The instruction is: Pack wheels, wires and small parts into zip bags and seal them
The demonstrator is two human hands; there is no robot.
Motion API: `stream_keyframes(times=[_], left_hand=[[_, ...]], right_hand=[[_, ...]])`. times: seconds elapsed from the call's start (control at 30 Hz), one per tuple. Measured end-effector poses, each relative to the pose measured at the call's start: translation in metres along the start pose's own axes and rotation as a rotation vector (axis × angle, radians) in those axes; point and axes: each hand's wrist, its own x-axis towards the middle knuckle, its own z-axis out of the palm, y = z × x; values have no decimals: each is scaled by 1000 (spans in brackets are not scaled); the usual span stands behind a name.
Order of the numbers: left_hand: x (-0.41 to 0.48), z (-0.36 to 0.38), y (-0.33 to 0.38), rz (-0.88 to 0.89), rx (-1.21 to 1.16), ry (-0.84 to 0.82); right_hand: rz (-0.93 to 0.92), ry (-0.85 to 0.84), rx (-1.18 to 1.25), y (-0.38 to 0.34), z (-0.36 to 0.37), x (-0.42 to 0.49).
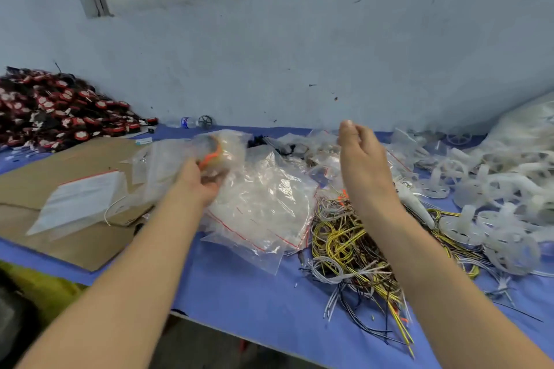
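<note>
Left hand grips a filled zip bag; right hand hovers apart.

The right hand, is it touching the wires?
Apart. The head view shows the right hand raised, fingers straight and empty, with the wires lying on the table below its forearm.

The left hand holds a filled zip bag above the worktop. Just right of its fingers lies a heap of empty zip bags. Left of these fingers, a stack of flat bags rests on cardboard. Far left, behind, is a pile of small round parts. The right hand is raised; below its fingers lies a tangle of wires. To their right are the wheels.
</note>
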Motion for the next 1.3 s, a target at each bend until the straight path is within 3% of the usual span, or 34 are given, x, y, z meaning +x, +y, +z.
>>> stream_keyframes(times=[0.3, 0.83, 1.13, 1.3], left_hand=[[40, -14, 5, 7, 171, 163], [-24, -7, -95, -390, 598, -18], [-40, 4, -120, -411, 478, -80], [-45, 33, -115, -224, 339, -83]], right_hand=[[105, 56, -100, 46, -43, 11], [108, 63, -33, 37, -54, -9], [71, 59, -33, 32, -61, -17], [59, 95, -78, 33, -71, -15]])
